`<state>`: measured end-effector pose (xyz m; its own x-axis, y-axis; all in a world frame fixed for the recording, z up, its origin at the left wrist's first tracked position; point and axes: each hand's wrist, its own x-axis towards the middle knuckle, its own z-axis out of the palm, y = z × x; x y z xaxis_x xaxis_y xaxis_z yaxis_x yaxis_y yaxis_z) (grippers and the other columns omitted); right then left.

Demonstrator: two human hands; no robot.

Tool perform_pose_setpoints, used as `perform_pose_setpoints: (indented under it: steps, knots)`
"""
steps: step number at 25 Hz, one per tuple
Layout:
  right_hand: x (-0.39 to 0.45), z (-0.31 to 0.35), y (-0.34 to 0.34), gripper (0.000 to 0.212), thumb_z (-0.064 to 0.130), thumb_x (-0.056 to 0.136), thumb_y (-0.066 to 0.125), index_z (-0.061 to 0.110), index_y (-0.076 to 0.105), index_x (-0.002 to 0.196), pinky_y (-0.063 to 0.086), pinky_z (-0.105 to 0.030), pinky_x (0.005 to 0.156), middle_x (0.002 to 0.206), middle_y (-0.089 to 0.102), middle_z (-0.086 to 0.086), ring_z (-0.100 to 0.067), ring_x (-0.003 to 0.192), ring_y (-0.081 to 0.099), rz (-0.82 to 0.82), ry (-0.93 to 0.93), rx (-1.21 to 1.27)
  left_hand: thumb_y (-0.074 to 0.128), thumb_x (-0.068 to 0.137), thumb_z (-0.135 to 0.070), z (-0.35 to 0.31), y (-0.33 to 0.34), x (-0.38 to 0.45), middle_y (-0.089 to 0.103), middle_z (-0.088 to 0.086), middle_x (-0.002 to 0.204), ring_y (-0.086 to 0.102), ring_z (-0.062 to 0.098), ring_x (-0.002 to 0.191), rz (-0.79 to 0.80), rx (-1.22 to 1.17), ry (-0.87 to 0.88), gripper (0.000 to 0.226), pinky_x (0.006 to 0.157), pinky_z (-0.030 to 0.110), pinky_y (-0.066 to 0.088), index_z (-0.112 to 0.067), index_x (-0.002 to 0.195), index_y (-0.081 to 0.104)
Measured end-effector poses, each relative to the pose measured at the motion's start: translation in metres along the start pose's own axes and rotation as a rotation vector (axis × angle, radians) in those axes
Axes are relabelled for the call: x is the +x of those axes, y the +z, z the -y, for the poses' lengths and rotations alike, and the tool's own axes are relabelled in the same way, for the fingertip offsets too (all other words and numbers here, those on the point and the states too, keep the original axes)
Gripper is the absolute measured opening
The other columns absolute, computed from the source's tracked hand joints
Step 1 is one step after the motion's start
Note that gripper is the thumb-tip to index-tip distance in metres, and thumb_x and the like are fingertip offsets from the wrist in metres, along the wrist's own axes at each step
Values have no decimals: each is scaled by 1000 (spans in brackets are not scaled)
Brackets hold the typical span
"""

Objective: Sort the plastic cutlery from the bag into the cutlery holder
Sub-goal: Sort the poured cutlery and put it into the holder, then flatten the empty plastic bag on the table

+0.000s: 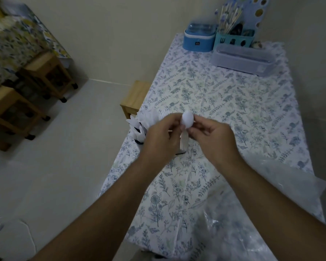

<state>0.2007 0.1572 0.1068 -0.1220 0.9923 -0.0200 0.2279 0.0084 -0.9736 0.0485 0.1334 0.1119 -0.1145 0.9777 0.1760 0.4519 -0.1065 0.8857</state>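
Both hands, left hand and right hand, pinched a white spoon above the holder at table's left edge; best lowered handle-first among matching spoons.

- Both hands meet above the table with its floral cloth, holding a white plastic spoon upright, bowl uppermost.
- The left hand and right hand pinch it from either side.
- White cutlery stands in a holder behind the left hand.
- A clear plastic bag lies near the right forearm.
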Motion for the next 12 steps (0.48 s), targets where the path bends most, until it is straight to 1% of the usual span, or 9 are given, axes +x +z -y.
perform_pose_setpoints:
  steps: [3, 4, 6, 7, 8, 9, 10, 11, 12]
  knots:
    - [27, 13, 2, 41, 12, 91, 72, 25, 68, 130, 58, -36, 95, 110, 78, 6, -6, 102, 73, -30, -85, -13, 60, 100, -20, -5, -5, 26, 73, -14, 103, 67, -2, 98, -63, -10, 83, 20, 84, 21, 56, -20, 118, 69]
    - [31, 14, 3, 40, 13, 92, 71, 23, 68, 131, 58, -35, 97, 113, 78, 5, -5, 104, 72, -31, -90, -24, 59, 101, -21, -3, -4, 29, 74, -12, 101, 67, -1, 95, -68, 3, 93, 20, 82, 22, 56, -21, 118, 69]
    - [35, 8, 6, 41, 19, 94, 69, 21, 65, 135, 55, -29, 99, 120, 75, 3, -3, 107, 69, -16, -74, -129, 55, 103, -23, 3, -1, 32, 74, -6, 94, 66, 4, 83, -47, 88, 61, 23, 74, 26, 55, -21, 121, 69]
    - [35, 5, 8, 42, 23, 96, 67, 20, 63, 137, 52, -24, 98, 125, 73, 1, -3, 108, 67, 2, -53, -229, 52, 103, -23, 6, 2, 31, 74, -4, 98, 65, 5, 83, -25, 151, 20, 28, 72, 23, 52, -20, 127, 66]
    - [34, 0, 8, 44, 27, 97, 65, 19, 60, 140, 49, -20, 95, 130, 70, -1, -5, 108, 66, 20, -24, -335, 50, 104, -21, 7, 5, 29, 72, -3, 108, 63, 3, 89, -8, 207, -20, 33, 75, 16, 48, -18, 136, 60]
    - [32, -4, 8, 46, 29, 98, 63, 18, 57, 142, 46, -19, 91, 133, 66, -3, -9, 107, 66, 28, -5, -409, 50, 104, -17, 7, 8, 26, 67, -5, 121, 60, -2, 101, -15, 248, -30, 38, 79, 6, 41, -15, 141, 55]
    - [28, -6, 6, 46, 29, 99, 62, 18, 56, 144, 45, -19, 89, 133, 65, -4, -12, 106, 65, 21, 7, -439, 51, 103, -14, 5, 9, 21, 61, -6, 128, 55, -6, 109, -55, 266, 3, 39, 84, 0, 36, -13, 142, 53]
    - [20, -9, 1, 46, 29, 99, 62, 19, 56, 143, 46, -20, 88, 131, 65, -3, -12, 105, 65, 4, 17, -432, 53, 102, -11, 3, 12, 15, 61, -4, 129, 53, -4, 113, -110, 267, 72, 38, 88, -2, 34, -12, 139, 56]
    - [7, -13, -7, 43, 28, 99, 62, 21, 58, 141, 48, -21, 88, 126, 65, 1, -11, 105, 64, -14, 23, -413, 55, 100, -10, 2, 17, 6, 63, -3, 125, 55, 0, 112, -137, 258, 150, 35, 91, 2, 37, -12, 134, 60]
